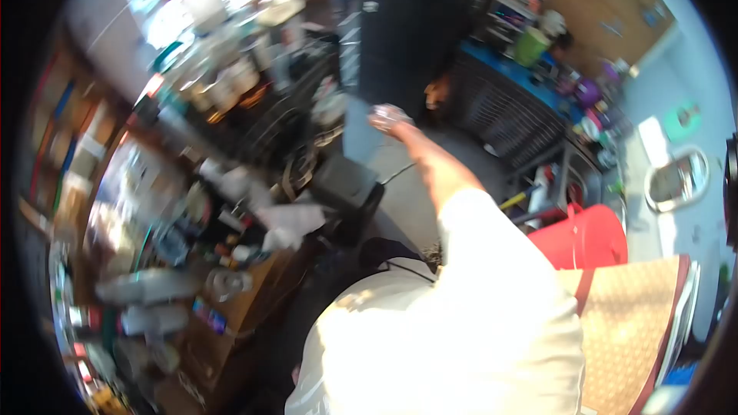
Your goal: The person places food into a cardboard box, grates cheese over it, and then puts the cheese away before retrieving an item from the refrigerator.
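My right arm reaches forward from a bright white sleeve. At its end my right hand is closed around a small, pale, shiny thing, too blurred to name. The hand is above the grey floor, in front of a tall dark cabinet or fridge. A clear plastic bag lies to the left of the hand. My left hand does not show.
Cluttered shelves with jars and bottles line the left side. A dark box stands near the floor. On the right are a slatted dark unit, a red container, a patterned board and a wall mirror.
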A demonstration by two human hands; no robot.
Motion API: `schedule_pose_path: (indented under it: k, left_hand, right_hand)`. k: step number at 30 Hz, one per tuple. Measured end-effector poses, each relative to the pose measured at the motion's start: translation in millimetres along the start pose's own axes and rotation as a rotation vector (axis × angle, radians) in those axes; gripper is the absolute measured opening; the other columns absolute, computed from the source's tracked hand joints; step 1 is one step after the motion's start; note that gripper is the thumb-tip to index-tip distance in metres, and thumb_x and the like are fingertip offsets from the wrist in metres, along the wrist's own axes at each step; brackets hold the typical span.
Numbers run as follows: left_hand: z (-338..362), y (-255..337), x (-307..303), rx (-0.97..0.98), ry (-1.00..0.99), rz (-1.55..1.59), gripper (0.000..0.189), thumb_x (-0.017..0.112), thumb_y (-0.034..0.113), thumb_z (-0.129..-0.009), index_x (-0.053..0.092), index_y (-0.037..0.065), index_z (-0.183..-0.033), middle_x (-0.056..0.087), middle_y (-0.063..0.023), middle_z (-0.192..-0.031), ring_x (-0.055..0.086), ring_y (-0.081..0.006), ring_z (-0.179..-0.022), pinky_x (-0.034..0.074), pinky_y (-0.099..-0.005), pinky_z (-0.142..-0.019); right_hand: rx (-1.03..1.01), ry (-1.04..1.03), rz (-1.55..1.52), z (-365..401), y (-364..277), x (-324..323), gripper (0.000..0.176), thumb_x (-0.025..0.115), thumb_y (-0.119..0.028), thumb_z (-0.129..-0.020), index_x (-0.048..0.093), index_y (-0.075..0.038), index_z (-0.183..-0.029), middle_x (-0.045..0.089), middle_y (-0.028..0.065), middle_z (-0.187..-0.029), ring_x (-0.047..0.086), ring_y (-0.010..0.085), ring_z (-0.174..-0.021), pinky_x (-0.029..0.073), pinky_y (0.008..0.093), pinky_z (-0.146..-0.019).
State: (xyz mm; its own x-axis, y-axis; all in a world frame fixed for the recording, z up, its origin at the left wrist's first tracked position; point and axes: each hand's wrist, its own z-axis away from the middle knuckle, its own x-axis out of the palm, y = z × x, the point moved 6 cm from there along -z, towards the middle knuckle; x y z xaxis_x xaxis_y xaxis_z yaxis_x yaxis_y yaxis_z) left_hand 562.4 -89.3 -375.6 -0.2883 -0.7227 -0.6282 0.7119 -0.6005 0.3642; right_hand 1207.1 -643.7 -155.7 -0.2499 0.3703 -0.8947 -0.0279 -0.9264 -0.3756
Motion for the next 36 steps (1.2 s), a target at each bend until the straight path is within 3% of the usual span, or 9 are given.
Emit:
schedule_pose_path:
  k: [2,11,18,20,23,24,26,31,36]
  left_hand:
    - [-23.7,56.1,5.3,0.056,-0.043,-0.03,0.037,0.062,0.019,-0.087,0.068,0.01,-0.122,0.07,-0.017,-0.117,0.066,-0.0342,-0.11,0.052,-0.0424,-0.097]
    - [-75.3,309.7,77.7,0.137,-0.075,-0.017,0.037,0.061,0.02,-0.088,0.068,0.01,-0.123,0.07,-0.0175,-0.116,0.066,-0.0348,-0.11,0.052,-0.0432,-0.097]
    - [-14.2,492.7,119.3,-0.025,0.005,0.082,0.037,0.061,0.02,-0.089,0.068,0.01,-0.123,0.07,-0.0178,-0.115,0.066,-0.0352,-0.11,0.052,-0.0438,-0.096]
    - [-6.7,548.2,122.8,-0.035,0.016,0.098,0.037,0.06,0.02,-0.089,0.067,0.01,-0.123,0.07,-0.0179,-0.115,0.066,-0.0353,-0.11,0.052,-0.044,-0.096]
    - [-11.8,624.4,115.1,-0.034,0.03,0.101,0.036,0.06,0.021,-0.089,0.067,0.01,-0.124,0.07,-0.0181,-0.115,0.066,-0.0355,-0.11,0.052,-0.0442,-0.096]
    - [-15.6,645.6,110.8,-0.033,0.03,0.097,0.036,0.06,0.021,-0.09,0.067,0.01,-0.124,0.07,-0.0181,-0.115,0.066,-0.0356,-0.11,0.052,-0.0443,-0.096]
    - [-31.4,678.9,101.3,-0.001,0.046,0.045,0.036,0.059,0.021,-0.091,0.067,0.01,-0.124,0.07,-0.0187,-0.115,0.066,-0.0361,-0.109,0.052,-0.0453,-0.096]
    - [-73.0,677.3,123.3,0.109,0.047,0.001,0.035,0.057,0.022,-0.092,0.067,0.012,-0.124,0.069,-0.0193,-0.116,0.064,-0.0374,-0.111,0.051,-0.0462,-0.096]
    - [-84.8,664.8,133.3,0.082,0.032,-0.033,0.039,0.063,0.03,-0.091,0.066,0.01,-0.124,0.069,-0.0188,-0.117,0.063,-0.0374,-0.112,0.05,-0.0449,-0.098]
  right_hand:
    - [-0.08,0.349,-0.216,-31.1,-20.0,-47.9,0.043,0.056,-0.04,-0.083,0.069,-0.018,-0.119,0.07,0.0105,-0.114,0.067,0.0302,-0.107,0.053,0.0411,-0.094]
    - [-0.219,0.605,-0.437,-173.8,-57.6,-184.7,0.062,0.06,-0.046,-0.085,0.057,-0.007,-0.133,0.058,0.0221,-0.135,0.054,0.0378,-0.127,0.045,0.0443,-0.106]
    - [-0.601,-0.034,-0.331,-261.7,-76.6,-125.0,0.05,0.056,-0.038,-0.093,0.057,-0.006,-0.132,0.062,0.0184,-0.13,0.06,0.0388,-0.12,0.047,0.0461,-0.102]
    - [-0.893,0.107,0.302,-264.6,-81.0,-76.4,0.051,0.054,-0.038,-0.095,0.057,0.001,-0.128,0.062,0.019,-0.129,0.062,0.0388,-0.115,0.048,0.0442,-0.1]
    - [-0.568,-0.034,-0.685,-230.0,-85.5,-153.3,0.065,0.058,-0.043,-0.091,0.052,0.01,-0.128,0.061,0.0246,-0.128,0.061,0.0404,-0.116,0.048,0.0438,-0.1]
    - [-0.585,-0.058,-0.684,-234.1,-93.2,-148.8,0.065,0.058,-0.043,-0.091,0.052,0.01,-0.128,0.061,0.0246,-0.128,0.061,0.0404,-0.116,0.048,0.0438,-0.1]
    - [-0.708,0.239,-0.596,-234.0,-102.8,-153.4,0.074,0.061,-0.045,-0.09,0.046,0.012,-0.136,0.06,0.0287,-0.127,0.059,0.0405,-0.119,0.047,0.0432,-0.103]
    - [-0.804,0.053,-0.397,-238.3,-108.9,-170.2,0.071,0.06,-0.046,-0.09,0.05,0.011,-0.13,0.06,0.0323,-0.122,0.061,0.0432,-0.113,0.05,0.0433,-0.099]
    - [-0.866,0.267,-0.492,-271.1,-69.2,-189.8,0.052,0.064,-0.031,-0.09,0.057,0.009,-0.122,0.063,0.0317,-0.114,0.063,0.0447,-0.106,0.051,0.044,-0.095]
